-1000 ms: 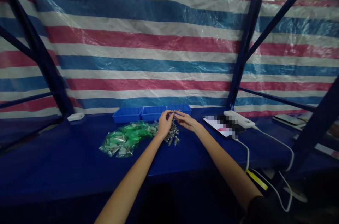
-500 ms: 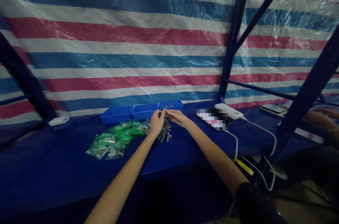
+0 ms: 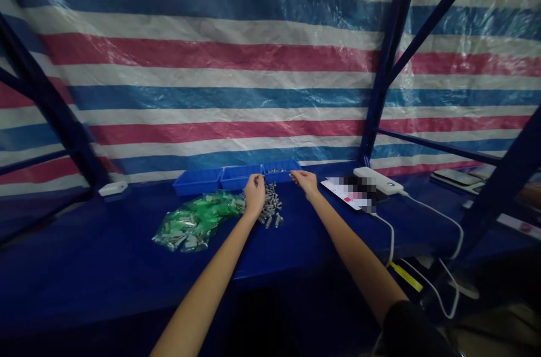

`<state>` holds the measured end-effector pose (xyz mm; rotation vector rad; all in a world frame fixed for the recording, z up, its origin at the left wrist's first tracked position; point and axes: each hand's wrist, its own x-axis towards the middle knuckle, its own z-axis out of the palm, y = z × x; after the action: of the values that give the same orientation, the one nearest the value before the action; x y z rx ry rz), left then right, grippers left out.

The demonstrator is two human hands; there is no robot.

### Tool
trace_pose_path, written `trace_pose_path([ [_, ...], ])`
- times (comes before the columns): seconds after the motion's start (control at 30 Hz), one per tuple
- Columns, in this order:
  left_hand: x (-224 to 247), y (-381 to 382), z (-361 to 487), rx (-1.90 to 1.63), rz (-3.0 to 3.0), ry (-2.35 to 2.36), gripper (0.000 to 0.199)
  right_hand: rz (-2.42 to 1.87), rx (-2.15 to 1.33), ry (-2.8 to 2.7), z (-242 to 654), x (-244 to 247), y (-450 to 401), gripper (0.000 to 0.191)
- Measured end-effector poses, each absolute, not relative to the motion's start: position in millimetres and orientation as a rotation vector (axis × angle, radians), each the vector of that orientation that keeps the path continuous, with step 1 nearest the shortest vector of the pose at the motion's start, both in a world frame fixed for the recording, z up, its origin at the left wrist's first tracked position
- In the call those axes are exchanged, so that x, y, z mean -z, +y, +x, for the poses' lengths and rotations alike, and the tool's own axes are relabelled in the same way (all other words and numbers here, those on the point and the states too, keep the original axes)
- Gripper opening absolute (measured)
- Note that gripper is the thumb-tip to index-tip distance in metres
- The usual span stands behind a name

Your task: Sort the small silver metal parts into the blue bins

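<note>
My left hand is closed in a pinch above the left edge of a pile of small grey metal bolt-like parts. What its fingertips hold is too small to name. Off to the right of the pile, my right hand is pinched too, with a tiny light speck at its fingertips that I cannot make out. Just beyond the hands stand three joined blue bins: the right bin has small metal pieces in it, beside the middle bin and the left bin.
Green-tinted plastic bags of parts lie left of the pile. To the right are a phone, a white power bank and a white cable. A white device sits far left. Blue posts frame the bench.
My hands were together at the fingertips and are now apart, the right one drawn off to the right. The whole view has shifted slightly, moving the scene rightward.
</note>
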<state>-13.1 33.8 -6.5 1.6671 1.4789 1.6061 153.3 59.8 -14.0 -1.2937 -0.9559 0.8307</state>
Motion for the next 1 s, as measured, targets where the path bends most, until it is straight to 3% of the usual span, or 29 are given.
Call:
trace_pose_path([
  [0.23,4.9,34.3,-12.3,-1.592,1.65,1.486,0.019,-0.919,-1.073,-1.118,146.3,3.4,62.6,0.04],
  [0.37,3.7,29.4,-12.3,-1.472,1.814,1.514,0.019,-1.073,-0.897,-1.504,144.8,13.8,57.5,0.031],
  [0.67,17.2,16.7,-12.4,-0.626,2.626,1.688,0.024,-1.117,-0.911,-2.013,147.7,32.0,60.1,0.043],
  [1.0,18.4,19.0,-10.6,-0.58,2.609,1.766,0.023,-1.132,-0.702,-1.988,143.5,34.3,60.0,0.031],
])
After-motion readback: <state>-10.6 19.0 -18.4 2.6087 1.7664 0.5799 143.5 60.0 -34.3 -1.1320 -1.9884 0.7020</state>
